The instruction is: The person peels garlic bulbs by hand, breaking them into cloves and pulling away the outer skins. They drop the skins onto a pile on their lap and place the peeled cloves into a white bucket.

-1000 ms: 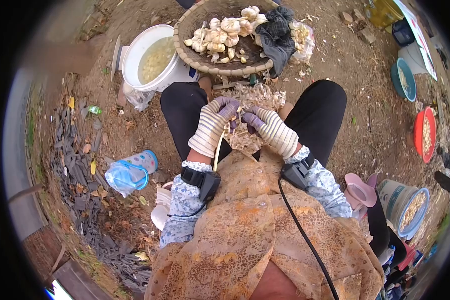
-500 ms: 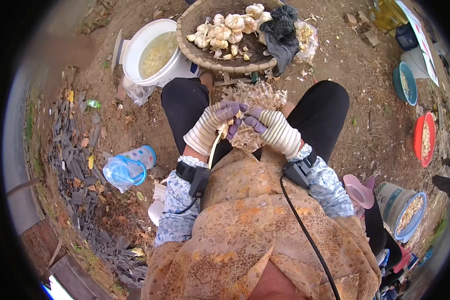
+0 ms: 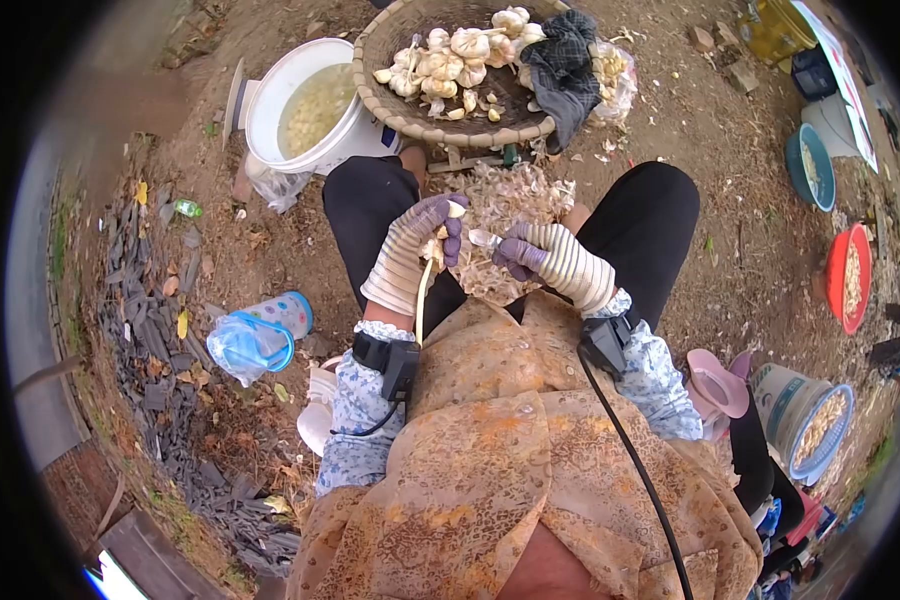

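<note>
My left hand (image 3: 417,245), in a striped glove with purple fingers, is closed around a garlic bulb (image 3: 433,250). Its long pale stem hangs down toward my apron, and a white clove (image 3: 456,210) shows at the fingertips. Opposite it, my right hand (image 3: 555,262) wears a matching glove and pinches what looks like a small knife (image 3: 484,238) with a short shiny blade pointing left. A gap separates the two hands. Below them, between my knees, lies a heap of papery garlic skins (image 3: 520,200).
Ahead is a woven basket (image 3: 365,90) with garlic bulbs (image 3: 450,65) and a dark cloth (image 3: 562,70). A white bucket (image 3: 260,115) of cloves in liquid stands beside it. At right are a teal basin (image 3: 796,170), a red basin (image 3: 838,270) and a bucket (image 3: 775,400).
My hands have drawn apart, the right one moving right with the small blade. A white clove now shows at my left fingertips. At the far right edge, a dark-clothed figure has shifted.
</note>
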Demonstrator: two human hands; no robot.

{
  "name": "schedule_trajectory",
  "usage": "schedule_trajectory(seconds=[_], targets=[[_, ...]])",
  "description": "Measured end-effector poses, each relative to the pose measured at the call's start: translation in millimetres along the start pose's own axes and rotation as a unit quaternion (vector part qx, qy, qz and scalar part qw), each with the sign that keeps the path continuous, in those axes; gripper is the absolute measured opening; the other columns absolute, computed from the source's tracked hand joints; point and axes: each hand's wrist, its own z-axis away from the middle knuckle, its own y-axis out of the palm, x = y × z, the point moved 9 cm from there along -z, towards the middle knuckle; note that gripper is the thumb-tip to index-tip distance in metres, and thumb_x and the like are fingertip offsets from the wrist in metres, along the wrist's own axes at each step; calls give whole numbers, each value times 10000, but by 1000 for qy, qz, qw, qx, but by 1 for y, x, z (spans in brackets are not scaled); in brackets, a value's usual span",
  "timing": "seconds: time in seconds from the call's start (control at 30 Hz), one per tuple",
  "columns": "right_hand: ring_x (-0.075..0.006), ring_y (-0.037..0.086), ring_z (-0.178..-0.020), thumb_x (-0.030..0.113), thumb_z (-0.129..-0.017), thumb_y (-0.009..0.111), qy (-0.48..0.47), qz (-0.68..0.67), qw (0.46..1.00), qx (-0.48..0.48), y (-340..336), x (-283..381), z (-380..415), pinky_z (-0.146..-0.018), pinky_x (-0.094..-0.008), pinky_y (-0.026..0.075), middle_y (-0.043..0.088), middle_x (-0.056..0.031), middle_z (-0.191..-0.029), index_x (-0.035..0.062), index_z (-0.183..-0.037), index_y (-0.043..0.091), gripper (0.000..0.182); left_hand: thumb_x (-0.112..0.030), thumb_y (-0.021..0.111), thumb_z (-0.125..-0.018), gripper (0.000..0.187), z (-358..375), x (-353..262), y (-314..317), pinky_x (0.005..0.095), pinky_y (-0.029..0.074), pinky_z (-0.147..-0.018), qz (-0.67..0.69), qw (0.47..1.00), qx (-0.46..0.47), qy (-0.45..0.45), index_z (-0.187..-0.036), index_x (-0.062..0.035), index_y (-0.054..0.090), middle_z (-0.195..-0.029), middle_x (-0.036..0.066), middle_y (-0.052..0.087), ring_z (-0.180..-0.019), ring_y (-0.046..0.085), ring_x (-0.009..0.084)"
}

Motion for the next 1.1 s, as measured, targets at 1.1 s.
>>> schedule_trajectory(seconds=[1.1], targets=[[-111, 515, -562, 274, -988, 577, -29, 0, 999, -43, 0, 9, -1, -513, -280, 394, 594, -40, -669, 16, -1017, 695, 285, -332, 623, -958, 330, -4, 23, 2, 216, 463, -469, -77, 996, -31, -35, -1023, -10, 665, -721, 6, 610, -557, 572, 90]])
